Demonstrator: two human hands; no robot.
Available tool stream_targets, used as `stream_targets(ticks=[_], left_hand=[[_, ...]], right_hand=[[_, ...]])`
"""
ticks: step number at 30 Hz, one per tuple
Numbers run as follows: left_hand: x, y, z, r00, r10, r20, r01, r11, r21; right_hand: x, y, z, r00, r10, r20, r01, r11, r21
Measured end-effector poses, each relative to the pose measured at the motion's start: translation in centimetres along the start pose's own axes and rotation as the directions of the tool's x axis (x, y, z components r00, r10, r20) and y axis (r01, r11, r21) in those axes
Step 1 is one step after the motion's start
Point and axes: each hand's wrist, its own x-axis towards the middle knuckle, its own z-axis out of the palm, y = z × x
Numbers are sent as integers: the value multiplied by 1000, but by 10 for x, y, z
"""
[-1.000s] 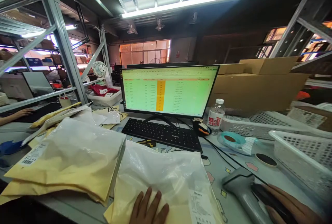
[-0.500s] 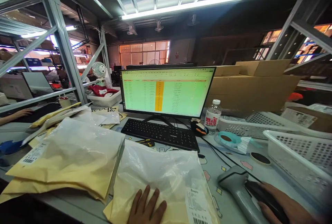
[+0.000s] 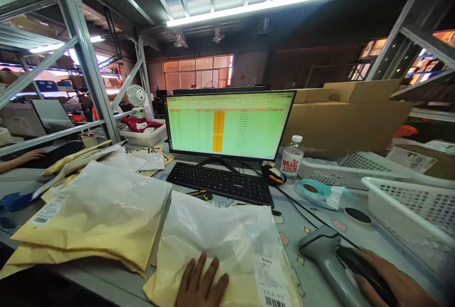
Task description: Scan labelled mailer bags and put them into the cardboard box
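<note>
grey patterned desk, black plastic keyboard. before keyboard: yellow-and-white plastic mailer, unmoved, seemingly steadied by left hand, fingers spread. right of keyboard: right hand, fingers round black curved mouse.

Glossy, creased plastic film noted on front mailer and on mailers at left; paper-like label seen on the former. Scanner and mouse moulded in smooth plastic. Keyboard finished in matt black plastic; bottle made of clear, shiny plastic. Large box formed of matt brown cardboard. Rack post made of faintly lustrous metal.
</note>
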Motion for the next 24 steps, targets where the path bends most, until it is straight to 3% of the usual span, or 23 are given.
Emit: stream_targets(ticks=[7,13,24], left_hand=[[-3,-7,10,996,59,-69,-58,998,19],[-2,-5,11,994,31,-101,-30,1000,8],[-2,-7,1,998,64,24,-65,997,36]], right_hand=[[-2,1,1,999,-6,-42,8,999,47],[6,-13,-3,998,-10,-67,15,997,80],[15,-25,-6,994,-25,-109,34,996,81]])
